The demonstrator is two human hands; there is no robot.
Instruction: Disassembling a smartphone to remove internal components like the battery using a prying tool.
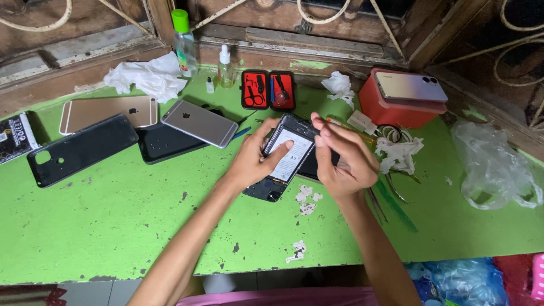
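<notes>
1. The work surface is a green painted table, its paint chipped in white and dark patches; it stands against a weathered wooden window frame with curled metal grillwork.
2. At the far left edge lies a dark printed packet. A clear bottle with a green cap stands at the far side, with a small dropper bottle to its right, then an open red-lined tool case.
3. A red box at the far right carries one pale phone on top.
4. Two more phones lie face down at the left: a gold phone and a grey phone. Two black back covers lie near them.
5. A clear plastic bag sits at the right; a white cloth sits far left.
6. In the middle, the opened phone lies under both hands. The left hand grips its left edge, thumb pressed on the white battery. The right hand curls over its right edge, fingertips pressing the top corner.
</notes>
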